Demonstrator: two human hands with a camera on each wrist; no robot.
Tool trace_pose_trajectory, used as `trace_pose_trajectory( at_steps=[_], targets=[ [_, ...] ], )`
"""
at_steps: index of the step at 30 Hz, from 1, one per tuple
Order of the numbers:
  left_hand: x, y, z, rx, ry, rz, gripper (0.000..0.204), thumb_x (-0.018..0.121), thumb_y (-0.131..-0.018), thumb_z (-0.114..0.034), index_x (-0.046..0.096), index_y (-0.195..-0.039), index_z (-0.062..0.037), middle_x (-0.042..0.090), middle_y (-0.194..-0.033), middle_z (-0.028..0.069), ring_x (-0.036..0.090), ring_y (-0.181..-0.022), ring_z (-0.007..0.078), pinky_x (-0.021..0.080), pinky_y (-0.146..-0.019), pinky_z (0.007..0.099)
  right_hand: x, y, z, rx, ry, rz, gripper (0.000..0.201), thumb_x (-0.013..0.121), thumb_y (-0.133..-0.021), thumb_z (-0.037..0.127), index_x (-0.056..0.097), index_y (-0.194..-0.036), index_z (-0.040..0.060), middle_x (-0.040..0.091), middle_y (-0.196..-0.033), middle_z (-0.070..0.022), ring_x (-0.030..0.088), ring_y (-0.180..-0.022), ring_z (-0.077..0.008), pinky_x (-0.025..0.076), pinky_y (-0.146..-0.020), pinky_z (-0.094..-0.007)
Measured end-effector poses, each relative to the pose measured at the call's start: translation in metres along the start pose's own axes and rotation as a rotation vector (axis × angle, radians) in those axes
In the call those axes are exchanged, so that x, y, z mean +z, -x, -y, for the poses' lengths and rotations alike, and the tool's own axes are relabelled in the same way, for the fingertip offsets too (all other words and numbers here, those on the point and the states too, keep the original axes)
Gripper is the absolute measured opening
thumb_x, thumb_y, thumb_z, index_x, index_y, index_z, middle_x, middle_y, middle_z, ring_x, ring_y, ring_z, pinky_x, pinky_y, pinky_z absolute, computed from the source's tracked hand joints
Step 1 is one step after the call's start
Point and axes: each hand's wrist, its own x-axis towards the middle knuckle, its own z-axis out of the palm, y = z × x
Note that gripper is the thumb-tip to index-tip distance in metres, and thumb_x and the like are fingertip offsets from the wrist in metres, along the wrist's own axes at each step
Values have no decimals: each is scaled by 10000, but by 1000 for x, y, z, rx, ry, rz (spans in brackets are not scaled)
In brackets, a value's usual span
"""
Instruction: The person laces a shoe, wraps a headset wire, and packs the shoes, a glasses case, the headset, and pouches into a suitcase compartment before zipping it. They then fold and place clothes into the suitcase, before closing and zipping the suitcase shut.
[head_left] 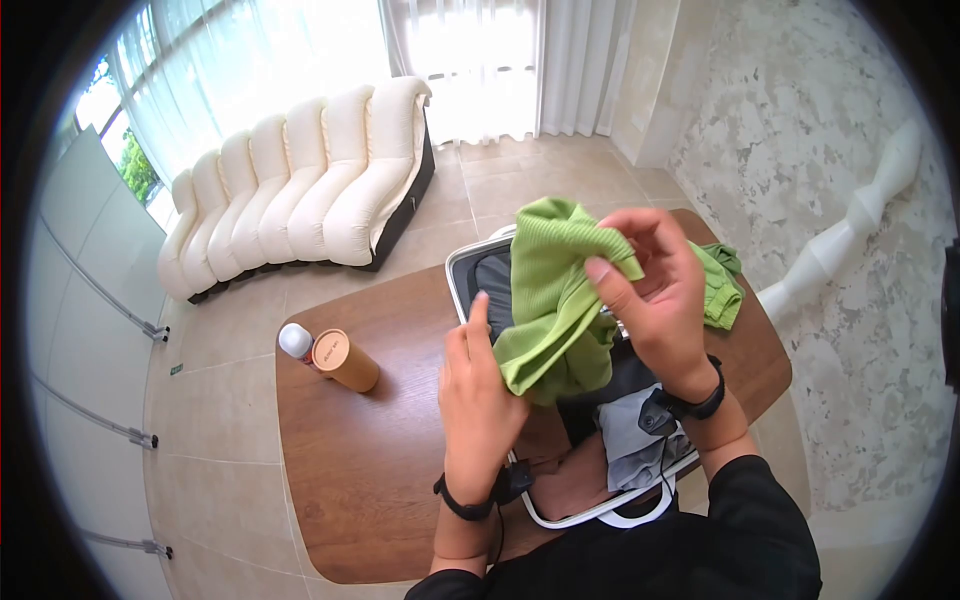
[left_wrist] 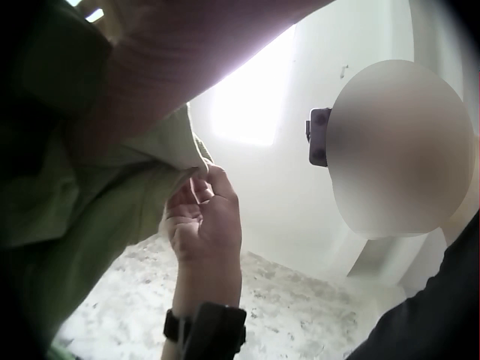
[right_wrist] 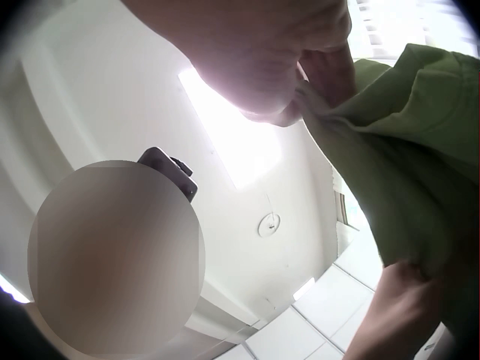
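A light green ribbed cloth (head_left: pixel 555 300) is held up above an open suitcase (head_left: pixel 540 515). My right hand (head_left: pixel 660 290) pinches its upper right part between thumb and fingers; the left wrist view shows this hand (left_wrist: pixel 206 217) at the cloth's edge (left_wrist: pixel 176 150). My left hand (head_left: pixel 480 390) is at the cloth's lower left, index finger pointing up, the cloth partly hiding its grip. In the right wrist view the green cloth (right_wrist: pixel 397 150) hangs from the right hand (right_wrist: pixel 262 52), the left hand (right_wrist: pixel 397 300) below it.
Inside the suitcase lie grey clothing (head_left: pixel 640 440), brown clothing (head_left: pixel 575 480) and a dark grey item (head_left: pixel 493 285). More green clothing (head_left: pixel 720 290) lies on the wooden table (head_left: pixel 380 470) at right. A cardboard canister (head_left: pixel 347 362) and a white-capped bottle (head_left: pixel 296 340) stand at left. Beyond is a cream sofa (head_left: pixel 300 190).
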Motion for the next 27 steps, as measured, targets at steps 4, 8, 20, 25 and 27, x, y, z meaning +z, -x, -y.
trace_pose_trajectory(
  at_steps=[4, 8, 20, 25, 27],
  targets=[
    [13, -15, 23, 70, 169, -10, 222, 721, -820, -65, 603, -1007, -46, 626, -940, 140, 624, -911, 371, 480, -758, 462, -5, -7, 3, -119, 11, -4, 317, 698, -952, -40, 545, -1227, -1, 632, -1175, -68, 649, -1120, -128, 595, -880, -263],
    [20, -18, 29, 62, 10, -230, 167, 665, -790, 2, 515, -841, -50, 569, -813, 125, 593, -797, 362, 460, -681, 456, -6, -10, 6, -124, 46, -7, 318, 710, -939, -40, 544, -1209, -5, 621, -1176, -69, 648, -1115, -129, 594, -877, -261],
    [39, -24, 31, 254, 249, -30, 271, 700, -813, -36, 570, -1051, -30, 636, -927, 176, 648, -827, 417, 517, -689, 429, 17, -33, -5, -40, -96, -52, 283, 692, -965, -9, 526, -1191, 29, 572, -1112, -34, 625, -945, -63, 559, -764, -209],
    [25, -15, 10, 70, 555, 268, 335, 697, -839, -44, 570, -1148, -15, 672, -990, 153, 690, -918, 296, 535, -760, 359, 17, -32, -9, -141, 127, -90, 306, 693, -939, -68, 531, -1179, 30, 543, -1139, -27, 601, -977, -62, 515, -768, -205],
    [23, -12, 9, -27, 613, 408, 395, 722, -873, -54, 566, -1234, -10, 681, -1026, 69, 678, -949, 168, 543, -827, 305, 12, -31, -14, -176, 187, -86, 303, 694, -937, -67, 533, -1174, 32, 543, -1135, -23, 602, -951, -55, 508, -747, -199]
  ],
)
